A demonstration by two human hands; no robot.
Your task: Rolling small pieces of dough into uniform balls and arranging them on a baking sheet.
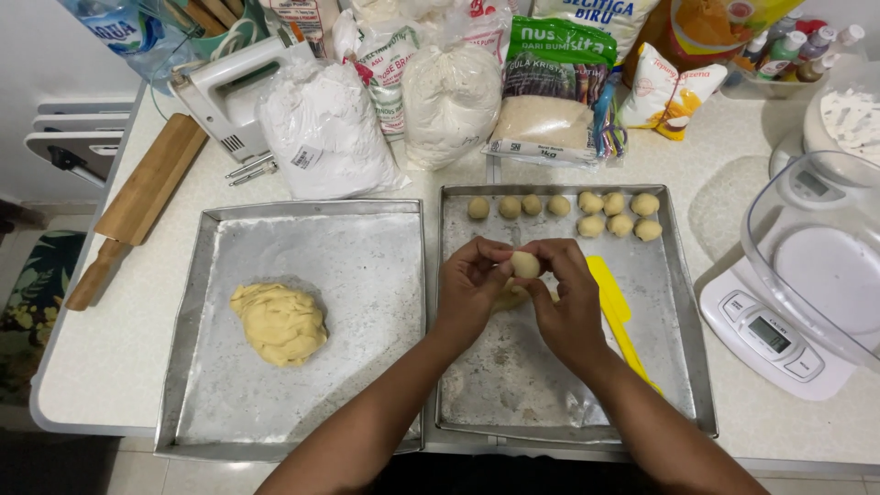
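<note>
**A:** ok so what's going on in the middle of the frame? looks like both hands are on one thing.

**B:** yep. The left hand (469, 286) and the right hand (566, 295) meet just right of centre, fingers curled in narrow around a small dough ball (525, 264), which is pinched between the fingertips of both. It's held above the right tray (683, 302), not resting on it. There's a bit more dough under the hands but it's mostly hidden, can't tell its shape.

**A:** and the finished ones?

**B:** along the top edge of that same tray: a row of small dough balls (559, 205), with a tighter cluster toward the upper right where they sit in two rows, touching or nearly so. A yellow spatula (612, 307) lies on the tray just beside the right hand, running diagonally toward the lower right.

**A:** left side?

**B:** the left tray (367, 275) sits right against the other one, and a big lump of pale yellow dough (279, 323) is on it, lower left part. Well apart from the hands.

**A:** background stuff?

**B:** top of the frame is a line of bags: two clear bags of white flour (323, 128), a green bag of sugar (548, 92). A white hand mixer (234, 87) sits upper left, and a wooden rolling pin (137, 206) lies diagonally at the left counter edge. Far right, a white kitchen scale (779, 339) with a clear bowl (820, 266) on top.
</note>
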